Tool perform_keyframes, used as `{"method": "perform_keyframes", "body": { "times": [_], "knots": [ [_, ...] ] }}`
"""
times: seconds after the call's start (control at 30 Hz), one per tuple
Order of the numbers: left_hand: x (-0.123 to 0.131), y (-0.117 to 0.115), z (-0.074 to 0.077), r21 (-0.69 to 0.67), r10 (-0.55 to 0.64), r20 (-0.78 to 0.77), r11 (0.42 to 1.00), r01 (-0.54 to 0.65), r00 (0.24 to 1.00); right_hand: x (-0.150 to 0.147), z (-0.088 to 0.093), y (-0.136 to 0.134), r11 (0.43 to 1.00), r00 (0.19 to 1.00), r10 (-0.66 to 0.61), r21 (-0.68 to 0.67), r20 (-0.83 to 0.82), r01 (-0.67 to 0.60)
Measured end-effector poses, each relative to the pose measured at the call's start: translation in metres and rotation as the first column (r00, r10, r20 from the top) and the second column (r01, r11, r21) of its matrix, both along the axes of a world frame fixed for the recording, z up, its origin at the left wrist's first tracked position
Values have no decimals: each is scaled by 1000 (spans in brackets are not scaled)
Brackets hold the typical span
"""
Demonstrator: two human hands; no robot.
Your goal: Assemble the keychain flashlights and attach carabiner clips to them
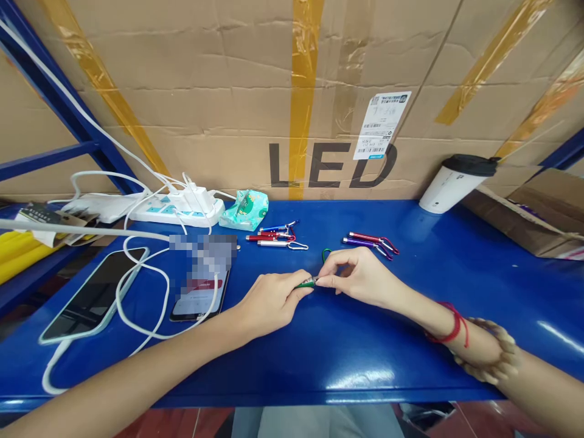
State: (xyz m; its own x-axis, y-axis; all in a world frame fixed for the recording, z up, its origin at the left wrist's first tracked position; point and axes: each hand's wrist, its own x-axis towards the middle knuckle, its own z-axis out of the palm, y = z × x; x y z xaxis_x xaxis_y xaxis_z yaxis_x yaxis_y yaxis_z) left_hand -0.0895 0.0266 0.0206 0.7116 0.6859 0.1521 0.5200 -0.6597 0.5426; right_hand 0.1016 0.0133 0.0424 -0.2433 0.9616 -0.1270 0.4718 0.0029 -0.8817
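A small green keychain flashlight (307, 283) is held between both hands above the blue table. My left hand (269, 299) grips one end, with thumb and index finger pressed together around it. At the other end, my right hand (358, 275) is pinched on it; the exact part between those fingertips is hidden. A green clip loop (325, 253) shows just behind the right fingers. Beyond the hands lie similar flashlights with clips: a silver one (272, 243), red ones and a blue one (274, 229) to the left, and a red one (365, 236) beside a purple one (358, 242) to the right.
Left on the blue table (365, 365) are two phones, one light-cased (93, 292) and one dark (201, 304), with white cables looped over them. Behind are a power strip (168, 212) and a green tissue pack (245, 210). A white cup (451, 187) and open carton (524, 213) stand right.
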Motion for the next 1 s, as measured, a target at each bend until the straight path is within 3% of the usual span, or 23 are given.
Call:
{"method": "perform_keyframes", "body": {
  "times": [0.17, 0.4, 0.5, 0.67, 0.73, 0.83, 0.9, 1.0],
  "knots": [
    [1, -4, -7, 141, 18, -123, 990, -1, 992, -6, -3, -5, 999, 999, -31, -11, 38, 31],
    [1, -6, -11, 357, 11, -165, 933, 49, 986, -7, 1, -6, 931, 988, -46, -365, -149, -11],
    [2, -4, -8, 333, 22, -150, 942, 30, 989, -5, 4, -2, 921, 985, -78, -389, -156, 12],
    [3, -3, -1, 126, 44, -84, 992, -33, 996, -3, 2, 2, 945, 989, -55, -327, -134, 8],
    [4, -2, 1, 64, 66, -64, 996, -62, 996, -2, 0, 2, 965, 996, -38, -261, -79, 16],
    [3, 1, 2, 7, 106, -40, 994, -106, 994, 2, -4, 2, 997, 997, -76, 34, 20, 76],
    [3, 3, 3, -16, 119, -24, 993, -119, 993, 5, -6, 2, 968, 998, -54, 248, 32, 44],
    [3, 4, 3, -42, 88, -5, 995, -88, 996, 8, -9, 3, 894, 998, 32, 444, 47, -50]
  ]
}}
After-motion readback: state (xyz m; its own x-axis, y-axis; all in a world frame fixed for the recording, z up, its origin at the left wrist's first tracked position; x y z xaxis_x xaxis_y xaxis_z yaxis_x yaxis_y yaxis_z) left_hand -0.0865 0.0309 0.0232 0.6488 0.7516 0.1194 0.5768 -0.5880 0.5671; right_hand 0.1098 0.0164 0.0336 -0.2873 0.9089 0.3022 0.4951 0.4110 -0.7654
